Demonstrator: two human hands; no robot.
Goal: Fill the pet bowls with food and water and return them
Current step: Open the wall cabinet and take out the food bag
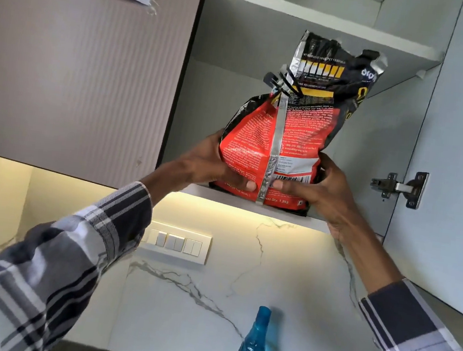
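Note:
A red and black pet food bag, its top crumpled and tied off with a black tie, stands upright on the bottom shelf of an open wall cabinet. My left hand grips the bag's lower left side and my right hand grips its lower right side, thumbs meeting across the front near the barcode. A blue plastic water bottle stands below on the counter, at the bottom of the view. No pet bowls are in sight.
The cabinet's open door hangs at the right with a metal hinge. A closed door labelled WS 19 is at the left. An upper shelf sits above the bag. A switch panel is on the marble backsplash.

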